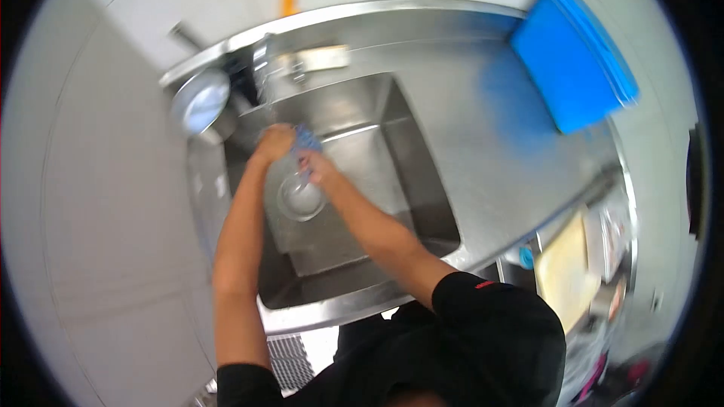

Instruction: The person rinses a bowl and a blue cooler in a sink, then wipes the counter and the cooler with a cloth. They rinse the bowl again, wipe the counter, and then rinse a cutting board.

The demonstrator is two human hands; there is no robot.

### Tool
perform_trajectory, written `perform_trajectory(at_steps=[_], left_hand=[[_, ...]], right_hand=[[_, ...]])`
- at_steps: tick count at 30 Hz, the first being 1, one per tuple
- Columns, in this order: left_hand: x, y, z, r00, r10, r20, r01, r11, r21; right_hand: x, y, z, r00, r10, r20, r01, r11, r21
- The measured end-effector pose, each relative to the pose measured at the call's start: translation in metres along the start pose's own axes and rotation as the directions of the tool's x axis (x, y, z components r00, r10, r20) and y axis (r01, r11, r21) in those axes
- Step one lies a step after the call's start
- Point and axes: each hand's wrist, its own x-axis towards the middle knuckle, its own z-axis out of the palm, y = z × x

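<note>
Both of my hands are over the left part of a steel sink [400,147], below the faucet [262,68]. My left hand [277,141] is closed on a crumpled blue cloth [306,138]. Just to its right, my right hand [317,167] grips the lower end of the same cloth, its fingers curled and a little blurred. Directly beneath them a round clear bowl [302,200] rests on the sink floor. A thin stream of water seems to fall from the faucet close to my left hand.
A metal pot [202,105] stands at the sink's left back corner. Behind the basin lies a pale block [324,57]. A blue bin [569,60] sits on the drainboard at the back right. Beyond the right edge is a cream cutting board [567,271].
</note>
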Motion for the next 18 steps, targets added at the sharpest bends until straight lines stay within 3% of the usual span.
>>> perform_trajectory(at_steps=[1,2,3,4,6,8,9,11,12,13,14,15,16,17,18], left_hand=[[0.004,0.017,-0.014,0.973,-0.16,-0.169,0.126,0.972,-0.199],[0.015,0.037,-0.029,0.923,-0.376,-0.087,0.287,0.819,-0.497],[0.037,0.032,-0.021,0.915,-0.313,-0.254,0.155,0.855,-0.494],[0.061,0.023,-0.007,0.904,-0.311,-0.293,0.011,0.702,-0.713],[0.099,0.019,-0.012,0.828,-0.343,-0.444,0.049,0.832,-0.553],[0.101,0.051,-0.045,0.833,-0.464,-0.3,0.02,0.567,-0.823],[0.101,0.061,-0.058,0.842,-0.444,-0.306,0.003,0.57,-0.821],[0.1,0.07,-0.069,0.921,-0.389,-0.007,0.279,0.673,-0.685],[0.1,0.069,-0.054,0.925,-0.379,-0.002,0.276,0.677,-0.682],[0.101,0.063,-0.029,0.948,-0.273,-0.163,0.173,0.873,-0.457],[0.101,0.059,-0.016,0.948,-0.124,-0.293,0.073,0.981,-0.178],[0.095,0.063,-0.016,0.949,-0.126,-0.289,0.078,0.982,-0.175],[0.083,0.074,-0.019,0.927,-0.137,-0.349,-0.011,0.921,-0.391],[0.071,0.087,-0.02,0.898,-0.168,-0.408,-0.112,0.808,-0.578],[0.057,0.104,-0.018,0.924,-0.268,-0.274,-0.13,0.454,-0.882]], right_hand=[[-0.027,-0.002,0.007,0.978,-0.053,-0.199,0.047,0.998,-0.037],[-0.037,-0.002,-0.007,0.969,0.029,-0.244,0.007,0.989,0.147],[-0.053,-0.005,-0.011,0.963,-0.002,-0.268,0.027,0.995,0.091],[-0.072,-0.007,-0.016,0.972,0.036,-0.231,0.015,0.977,0.215],[-0.108,-0.016,-0.021,0.966,0.128,-0.223,-0.052,0.947,0.317],[-0.127,-0.017,-0.039,0.975,0.054,-0.217,0.015,0.954,0.301],[-0.133,-0.021,-0.046,0.981,0.025,-0.19,0.031,0.958,0.285],[-0.143,-0.031,-0.049,0.983,-0.034,-0.178,0.098,0.926,0.364],[-0.149,-0.032,-0.047,0.984,-0.071,-0.165,0.138,0.889,0.437],[-0.154,-0.033,-0.045,0.983,-0.071,-0.168,0.14,0.886,0.442],[-0.158,-0.041,-0.039,0.98,-0.161,-0.115,0.197,0.847,0.495],[-0.162,-0.047,-0.029,0.967,-0.247,-0.065,0.241,0.798,0.553],[-0.175,-0.054,-0.007,0.97,-0.237,-0.061,0.23,0.795,0.561],[-0.199,-0.069,0.026,0.981,-0.188,-0.041,0.164,0.707,0.688],[-0.22,-0.08,0.058,0.99,-0.14,-0.012,0.094,0.597,0.797]])
